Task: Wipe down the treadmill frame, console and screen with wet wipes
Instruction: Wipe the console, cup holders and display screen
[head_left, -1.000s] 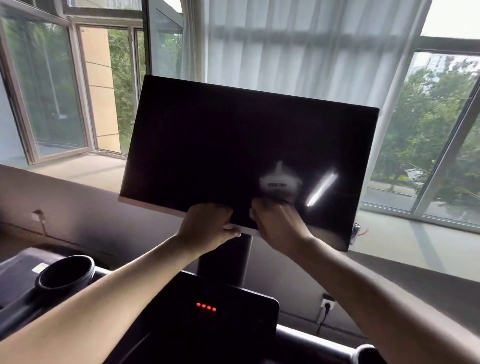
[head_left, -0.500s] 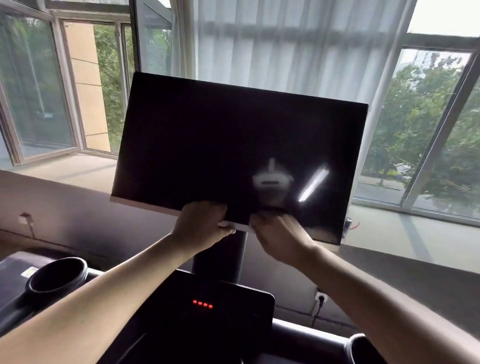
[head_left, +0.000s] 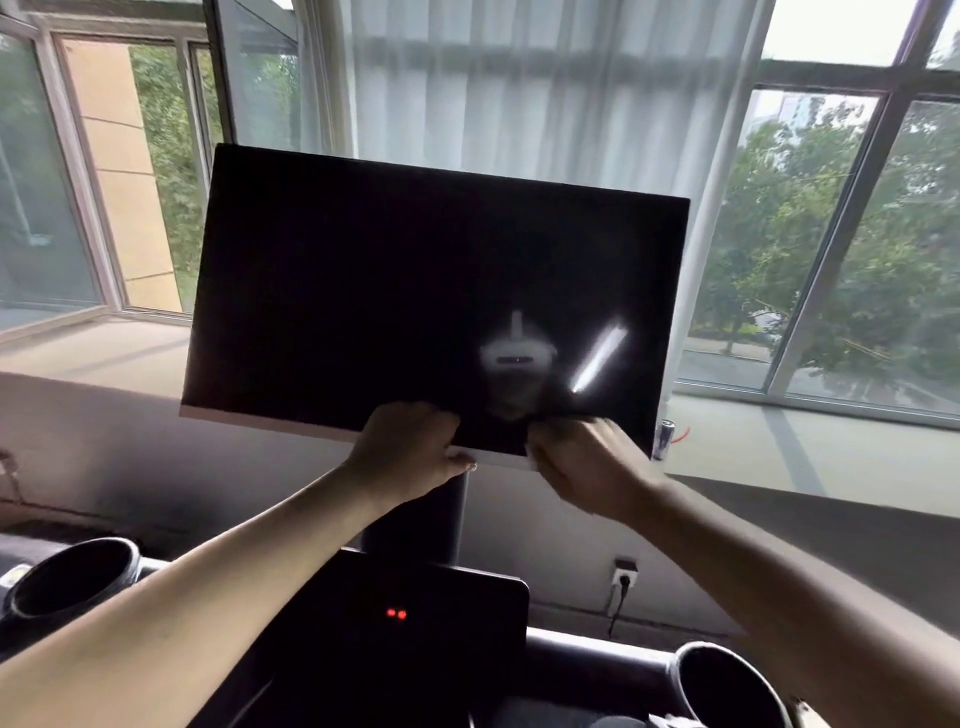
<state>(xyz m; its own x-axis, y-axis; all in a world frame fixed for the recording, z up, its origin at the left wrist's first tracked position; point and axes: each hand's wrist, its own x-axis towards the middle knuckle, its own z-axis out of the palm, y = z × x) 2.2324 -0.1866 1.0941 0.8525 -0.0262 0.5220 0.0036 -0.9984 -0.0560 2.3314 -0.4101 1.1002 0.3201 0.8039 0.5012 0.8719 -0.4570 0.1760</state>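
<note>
The treadmill's big black screen (head_left: 415, 291) stands tilted on a dark post (head_left: 415, 514) above the console (head_left: 415, 639), which shows two red lights. My left hand (head_left: 410, 457) grips the screen's pale bottom edge, thumb underneath. Just to its right my right hand (head_left: 582, 462) is curled against the same bottom edge. A sliver of white shows at its fingers, perhaps a wet wipe (head_left: 531, 457); it is too blurred to tell.
Black cup holders sit at the console's left (head_left: 72, 577) and right (head_left: 727, 686). Behind the screen are a low grey wall with a plugged socket (head_left: 623, 577), a wide sill with a small can (head_left: 664, 436), white curtains and windows.
Both hands stay on the screen's bottom edge. The right hand has shifted slightly right along it. The view has swung, so the right cup holder now shows.
</note>
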